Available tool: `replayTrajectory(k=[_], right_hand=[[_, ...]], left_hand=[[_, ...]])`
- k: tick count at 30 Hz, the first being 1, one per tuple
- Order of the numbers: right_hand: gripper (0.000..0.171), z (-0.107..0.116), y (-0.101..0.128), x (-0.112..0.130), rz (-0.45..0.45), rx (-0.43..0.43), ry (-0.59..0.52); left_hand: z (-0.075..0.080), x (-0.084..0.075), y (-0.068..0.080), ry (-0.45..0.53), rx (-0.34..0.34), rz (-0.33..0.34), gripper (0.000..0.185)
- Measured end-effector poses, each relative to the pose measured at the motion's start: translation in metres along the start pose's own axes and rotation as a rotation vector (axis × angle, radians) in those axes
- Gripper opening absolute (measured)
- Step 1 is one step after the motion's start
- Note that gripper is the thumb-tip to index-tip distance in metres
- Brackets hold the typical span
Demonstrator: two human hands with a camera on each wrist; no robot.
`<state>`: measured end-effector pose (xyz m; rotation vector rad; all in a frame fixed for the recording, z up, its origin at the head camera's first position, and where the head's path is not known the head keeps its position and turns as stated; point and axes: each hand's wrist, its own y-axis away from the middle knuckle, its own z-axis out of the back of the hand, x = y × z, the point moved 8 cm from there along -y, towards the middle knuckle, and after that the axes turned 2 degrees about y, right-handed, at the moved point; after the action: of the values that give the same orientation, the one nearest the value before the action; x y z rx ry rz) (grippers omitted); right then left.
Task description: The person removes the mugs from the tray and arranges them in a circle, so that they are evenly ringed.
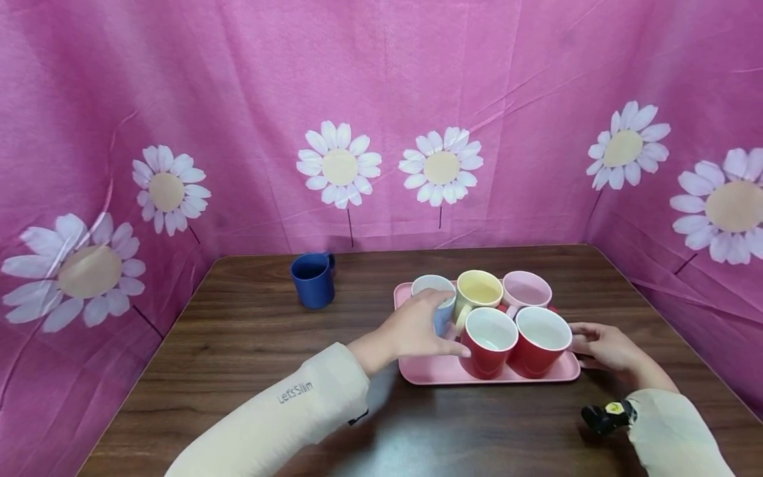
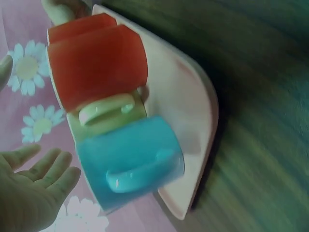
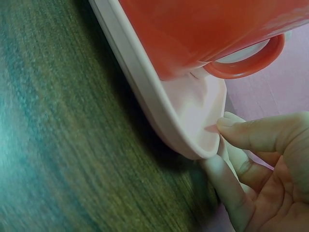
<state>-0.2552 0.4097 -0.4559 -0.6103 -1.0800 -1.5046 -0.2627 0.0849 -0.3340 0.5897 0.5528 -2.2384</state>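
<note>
A pink tray [image 1: 430, 372] stands on the table with a light blue mug [image 2: 130, 166], a yellow mug [image 1: 479, 290], a pink mug [image 1: 528, 291] and two red mugs [image 1: 485, 358] with white insides. My left hand [image 1: 415, 326] reaches over the tray's left part, fingers spread beside the light blue mug; the left wrist view shows a gap between this hand and that mug. At the tray's right end, my right hand [image 3: 270, 164] pinches the rim, thumb on top and fingers below. A red mug's handle [image 3: 248, 65] faces that hand.
A dark blue mug [image 1: 314, 285] stands apart at the back left of the wooden table [image 1: 250, 331], its handle turned to the back right. Pink curtains [image 1: 381, 79] with daisies surround the table's back and sides.
</note>
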Motion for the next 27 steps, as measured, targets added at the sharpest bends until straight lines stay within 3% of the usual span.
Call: replayTrajectory(k=[7,13,18,27], right_hand=[[0.055,-0.001,0.000,0.002,0.022,0.004,0.004],[0.055,0.000,0.000,0.002,0.018,0.002,0.021],[0.054,0.000,-0.001,0.001,0.016,0.004,0.022],[0.053,0.000,-0.002,-0.001,0.027,0.000,0.002]], left_hand=[[-0.020,-0.009,-0.007,-0.009,0.015,-0.002,0.083],[-0.032,-0.010,-0.013,0.006,-0.006,0.055,0.075],[-0.038,-0.008,-0.020,-0.028,-0.019,0.118,0.080],[-0.049,-0.007,-0.028,-0.032,-0.026,0.170,0.087]])
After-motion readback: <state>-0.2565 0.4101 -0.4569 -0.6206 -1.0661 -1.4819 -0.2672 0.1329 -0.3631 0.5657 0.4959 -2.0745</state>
